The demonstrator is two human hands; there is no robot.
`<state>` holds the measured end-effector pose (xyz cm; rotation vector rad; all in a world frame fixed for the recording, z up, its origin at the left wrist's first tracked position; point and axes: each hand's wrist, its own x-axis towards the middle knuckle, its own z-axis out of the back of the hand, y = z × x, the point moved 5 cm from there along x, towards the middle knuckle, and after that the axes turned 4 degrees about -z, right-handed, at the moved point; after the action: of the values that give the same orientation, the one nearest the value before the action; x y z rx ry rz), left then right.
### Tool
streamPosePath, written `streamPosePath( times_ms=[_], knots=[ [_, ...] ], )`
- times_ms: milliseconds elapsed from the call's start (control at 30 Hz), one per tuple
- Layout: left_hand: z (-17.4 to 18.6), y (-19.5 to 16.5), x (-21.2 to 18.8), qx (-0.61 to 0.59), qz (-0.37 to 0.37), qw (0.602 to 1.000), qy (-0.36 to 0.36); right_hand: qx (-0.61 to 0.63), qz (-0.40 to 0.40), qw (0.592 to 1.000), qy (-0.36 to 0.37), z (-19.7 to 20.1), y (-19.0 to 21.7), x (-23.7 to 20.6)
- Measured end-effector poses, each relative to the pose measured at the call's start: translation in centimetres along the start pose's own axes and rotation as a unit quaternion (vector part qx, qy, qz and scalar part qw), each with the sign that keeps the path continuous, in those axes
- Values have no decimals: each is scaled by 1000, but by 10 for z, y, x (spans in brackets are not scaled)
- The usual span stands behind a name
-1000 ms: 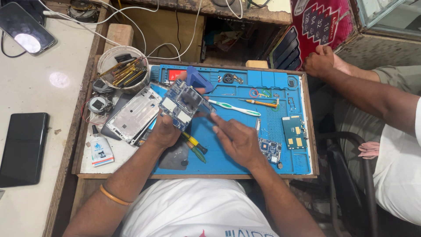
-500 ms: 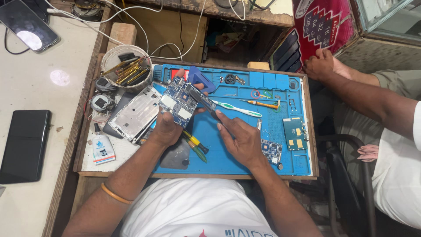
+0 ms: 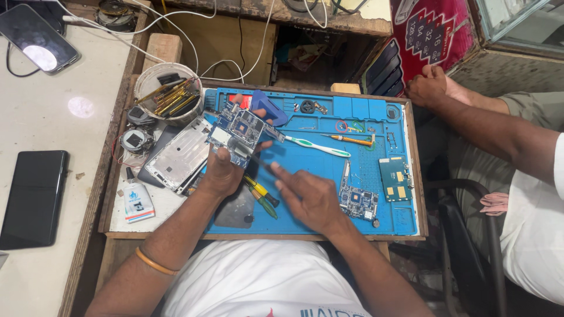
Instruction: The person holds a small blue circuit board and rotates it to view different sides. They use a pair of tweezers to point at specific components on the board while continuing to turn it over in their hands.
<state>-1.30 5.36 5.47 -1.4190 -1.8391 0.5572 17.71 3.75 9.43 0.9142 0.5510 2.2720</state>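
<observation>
Board (image 3: 239,130) looks light, stiff, fragile; I keep my left hand (image 3: 222,170) pinching its near edge, right hand (image 3: 310,196) pinching a thin tool.

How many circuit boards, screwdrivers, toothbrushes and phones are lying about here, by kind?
Circuit boards: 3 (one in the left hand at, one on the blue mat at, one green at)
Screwdrivers: 3 (orange, two under the hands)
Toothbrushes: 1
Phones: 2 ()
Total: 9
</observation>
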Motion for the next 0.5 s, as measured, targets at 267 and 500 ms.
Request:
streamPosePath(
  times_ms=[267,500],
  knots=[
    [6,7,-5,9,31,999,-12,-31,-39,999,-15,3,-6,4],
    [0,0,-6,30,16,999,-38,-48,-21,998,-27,7,-5,3]
  ],
)
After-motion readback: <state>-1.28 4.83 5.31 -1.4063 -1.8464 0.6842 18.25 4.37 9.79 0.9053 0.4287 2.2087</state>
